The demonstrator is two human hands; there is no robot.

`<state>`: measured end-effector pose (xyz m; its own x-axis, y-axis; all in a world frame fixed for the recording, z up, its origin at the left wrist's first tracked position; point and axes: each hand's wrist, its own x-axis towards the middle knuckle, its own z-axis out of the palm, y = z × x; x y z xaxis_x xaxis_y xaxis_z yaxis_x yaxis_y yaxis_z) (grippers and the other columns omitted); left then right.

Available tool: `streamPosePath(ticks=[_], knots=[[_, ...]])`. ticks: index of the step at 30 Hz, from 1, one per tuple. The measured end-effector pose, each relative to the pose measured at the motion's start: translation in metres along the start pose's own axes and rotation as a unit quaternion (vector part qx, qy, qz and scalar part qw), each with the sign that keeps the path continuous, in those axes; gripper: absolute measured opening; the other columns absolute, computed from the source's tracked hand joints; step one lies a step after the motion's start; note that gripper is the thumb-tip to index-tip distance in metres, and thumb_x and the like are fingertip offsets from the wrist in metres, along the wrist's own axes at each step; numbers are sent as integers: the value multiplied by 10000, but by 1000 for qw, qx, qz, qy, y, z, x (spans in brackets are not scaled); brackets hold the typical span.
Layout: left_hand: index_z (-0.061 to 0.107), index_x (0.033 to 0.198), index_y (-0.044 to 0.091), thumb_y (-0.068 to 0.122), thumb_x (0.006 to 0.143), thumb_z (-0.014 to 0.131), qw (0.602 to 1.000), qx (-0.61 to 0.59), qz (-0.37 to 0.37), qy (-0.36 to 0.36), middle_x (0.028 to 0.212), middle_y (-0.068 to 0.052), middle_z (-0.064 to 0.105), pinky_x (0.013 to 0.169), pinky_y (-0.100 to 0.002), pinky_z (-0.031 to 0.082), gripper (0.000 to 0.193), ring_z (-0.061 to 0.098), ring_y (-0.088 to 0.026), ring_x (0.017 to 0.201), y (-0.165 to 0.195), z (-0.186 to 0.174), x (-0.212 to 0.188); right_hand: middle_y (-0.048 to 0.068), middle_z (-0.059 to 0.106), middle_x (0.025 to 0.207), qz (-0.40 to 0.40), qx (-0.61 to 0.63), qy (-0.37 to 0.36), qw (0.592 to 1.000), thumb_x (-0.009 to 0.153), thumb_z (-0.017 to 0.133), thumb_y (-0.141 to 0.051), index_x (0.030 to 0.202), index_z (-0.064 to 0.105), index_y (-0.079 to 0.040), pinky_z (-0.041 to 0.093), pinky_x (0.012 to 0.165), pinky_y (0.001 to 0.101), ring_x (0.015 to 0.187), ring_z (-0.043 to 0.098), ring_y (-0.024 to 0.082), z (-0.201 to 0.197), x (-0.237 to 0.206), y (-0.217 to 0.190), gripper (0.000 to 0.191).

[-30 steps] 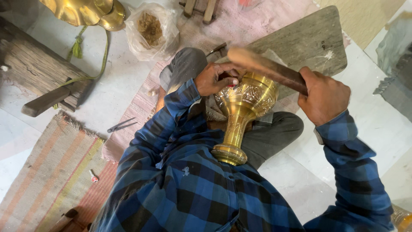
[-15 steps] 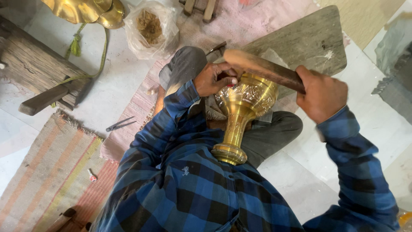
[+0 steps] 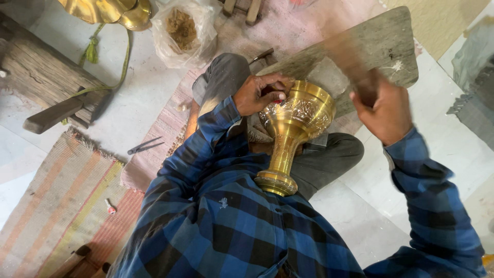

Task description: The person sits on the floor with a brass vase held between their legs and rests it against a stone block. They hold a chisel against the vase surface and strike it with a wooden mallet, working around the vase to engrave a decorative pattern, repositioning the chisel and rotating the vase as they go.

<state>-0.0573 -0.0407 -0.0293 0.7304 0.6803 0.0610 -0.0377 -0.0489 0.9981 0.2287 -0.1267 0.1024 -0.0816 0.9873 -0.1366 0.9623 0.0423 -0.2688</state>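
Observation:
A brass goblet (image 3: 294, 135) with an embossed bowl lies tilted across my lap, its round foot pressed against my blue checked shirt. My left hand (image 3: 262, 92) rests on the rim of the bowl, fingers pinched on something small that I cannot make out. My right hand (image 3: 385, 112) is raised to the right of the goblet and grips a wooden mallet (image 3: 346, 57), which is motion-blurred above the bowl. The mallet head is clear of the brass.
A grey wooden plank (image 3: 370, 46) lies beyond my knees. A plastic bag of brown material (image 3: 181, 32) and a brass vessel (image 3: 110, 10) sit at the top left. A wooden block (image 3: 46, 87), small metal tongs (image 3: 144, 146) and striped mats (image 3: 67, 206) are on the left.
My right hand has lifted the mallet up and away from the goblet's bowl, where it was lying across the rim. My left hand stays on the bowl.

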Motion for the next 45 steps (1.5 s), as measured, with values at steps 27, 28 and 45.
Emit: streamPosePath(ticks=[27,28,45], knots=[[581,1409,8,102,1019,698,997,-34,6,63,1118,-115,768,913,-298,630,418,729,-126,1007,-13,9,-16,165,700,909,-42,-82,0,996,772,766,-76,1126,636,-78,532,664,509,798,692,401,-8,6,-14,377],[580,1409,8,108,1022,695,997,-40,8,61,1116,-114,771,915,-296,626,416,726,-125,1008,-13,10,-17,160,693,903,-35,-101,3,994,779,759,-71,1130,633,-78,536,668,501,791,695,388,-7,7,-15,374],[561,1403,-6,43,1033,668,993,-79,34,81,1111,-97,746,942,-290,636,387,729,-124,1030,-14,17,-24,191,682,888,-45,-8,20,999,854,759,-125,1113,611,-65,518,648,514,795,681,432,-4,9,-16,304]])
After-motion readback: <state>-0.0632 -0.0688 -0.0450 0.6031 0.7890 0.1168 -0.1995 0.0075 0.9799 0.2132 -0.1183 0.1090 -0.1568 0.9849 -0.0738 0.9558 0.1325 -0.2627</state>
